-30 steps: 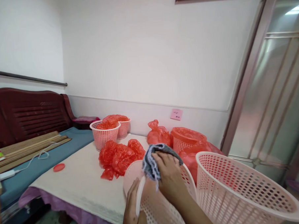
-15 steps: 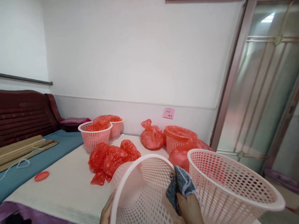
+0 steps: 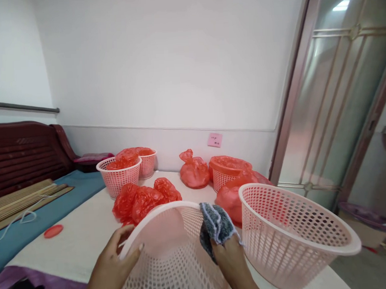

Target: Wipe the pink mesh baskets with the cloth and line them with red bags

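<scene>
A pale pink plastic basket point(image 3: 165, 248) full of holes is tilted towards me at the front of the table. My left hand point(image 3: 113, 263) grips its left rim, thumb inside and fingers outside. In my right hand point(image 3: 231, 258) is a bunched grey-blue cloth point(image 3: 217, 222), pressed against the basket's right rim and inner wall. A second pale pink basket point(image 3: 289, 238) stands close by on the right, apart from my hands. Behind the tilted basket lie crumpled red plastic bags point(image 3: 146, 200).
Two baskets with red bags point(image 3: 120, 175) stand at the back left. A tied red bag point(image 3: 194, 172) and a red-covered basket point(image 3: 229, 172) are by the wall. A red lid point(image 3: 52, 231) lies on the white tabletop point(image 3: 82, 239). A sliding glass door point(image 3: 325, 100) is at the right.
My left hand has come up along the rim and shows more fully. My right hand has moved the cloth left along the rim. The basket has turned slightly, and the view has shifted a little.
</scene>
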A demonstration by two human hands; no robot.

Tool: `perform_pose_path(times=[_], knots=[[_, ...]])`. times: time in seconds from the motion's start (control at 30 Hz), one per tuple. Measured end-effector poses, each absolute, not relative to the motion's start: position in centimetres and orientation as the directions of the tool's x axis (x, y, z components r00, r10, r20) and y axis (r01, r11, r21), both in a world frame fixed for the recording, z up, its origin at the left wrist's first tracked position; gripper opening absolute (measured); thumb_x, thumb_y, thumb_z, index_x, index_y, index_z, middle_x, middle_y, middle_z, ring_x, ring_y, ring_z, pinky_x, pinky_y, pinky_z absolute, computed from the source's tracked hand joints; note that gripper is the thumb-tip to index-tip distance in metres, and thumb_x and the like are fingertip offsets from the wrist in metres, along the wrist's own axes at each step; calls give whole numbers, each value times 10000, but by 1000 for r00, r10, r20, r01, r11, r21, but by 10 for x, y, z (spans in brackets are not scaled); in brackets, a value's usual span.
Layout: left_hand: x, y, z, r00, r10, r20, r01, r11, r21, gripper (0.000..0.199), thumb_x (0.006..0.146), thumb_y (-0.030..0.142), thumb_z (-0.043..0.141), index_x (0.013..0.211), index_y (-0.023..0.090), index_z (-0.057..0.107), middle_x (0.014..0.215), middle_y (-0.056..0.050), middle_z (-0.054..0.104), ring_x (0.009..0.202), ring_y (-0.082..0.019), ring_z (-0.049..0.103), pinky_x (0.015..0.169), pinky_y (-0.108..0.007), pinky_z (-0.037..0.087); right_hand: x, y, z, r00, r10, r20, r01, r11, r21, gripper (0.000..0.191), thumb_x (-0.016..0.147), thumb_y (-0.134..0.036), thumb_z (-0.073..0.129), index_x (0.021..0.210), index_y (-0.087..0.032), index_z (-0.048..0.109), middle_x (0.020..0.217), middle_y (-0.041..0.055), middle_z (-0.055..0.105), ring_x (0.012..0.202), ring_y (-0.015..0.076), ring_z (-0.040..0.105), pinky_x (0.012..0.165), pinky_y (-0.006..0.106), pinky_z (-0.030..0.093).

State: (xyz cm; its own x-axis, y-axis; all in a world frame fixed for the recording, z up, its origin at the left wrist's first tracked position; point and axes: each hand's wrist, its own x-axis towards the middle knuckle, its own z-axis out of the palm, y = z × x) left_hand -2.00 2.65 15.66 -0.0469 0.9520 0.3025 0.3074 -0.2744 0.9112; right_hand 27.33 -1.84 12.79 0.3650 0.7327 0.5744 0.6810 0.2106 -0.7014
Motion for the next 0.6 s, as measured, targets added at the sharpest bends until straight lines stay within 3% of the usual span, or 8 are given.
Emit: perform_pose_path(times=[0.07,0.17,0.37,0.5,0.6], knots=[[-19,31,164,19,951,307,314,-297,902,465,691,462,689,1097,241,643,1141,-61,681,1085,-300,612,963,-415,475,269,-19,125,329,721,610,701,247,-669,553,794,-174,516,1343,-238,511,1268,75,610,1201,229,544,1018,403,434],[-16,27,164,84,954,289,189,-299,935,476,723,482,657,1135,244,656,1215,-46,657,1171,-283,568,1040,-380,413,268,-21,125,316,709,630,708,266,-654,535,807,-157,499,1330,-267,518,1267,51,607,1233,217,514,1011,398,442],[-11,6,155,-200,949,243,37,-241,970,552,661,556,710,1120,252,662,1237,-30,652,1219,-285,538,1117,-399,326,271,-29,123,405,670,622,654,263,-709,416,886,-333,457,1256,-201,593,1213,97,635,1274,241,471,1058,418,387],[-3,-3,150,-293,935,200,-60,-227,972,528,658,540,736,1103,265,666,1186,-11,680,1175,-283,571,1089,-403,375,278,-45,90,518,631,577,600,212,-771,411,855,-460,516,1131,-204,681,1062,98,699,1167,276,552,1039,445,406],[5,-8,143,-338,937,88,-231,-173,958,519,657,520,753,1097,260,664,1114,-9,712,1113,-279,612,999,-385,470,280,-63,56,528,642,556,591,193,-784,348,825,-494,564,931,-225,759,846,88,725,911,288,647,912,442,500]])
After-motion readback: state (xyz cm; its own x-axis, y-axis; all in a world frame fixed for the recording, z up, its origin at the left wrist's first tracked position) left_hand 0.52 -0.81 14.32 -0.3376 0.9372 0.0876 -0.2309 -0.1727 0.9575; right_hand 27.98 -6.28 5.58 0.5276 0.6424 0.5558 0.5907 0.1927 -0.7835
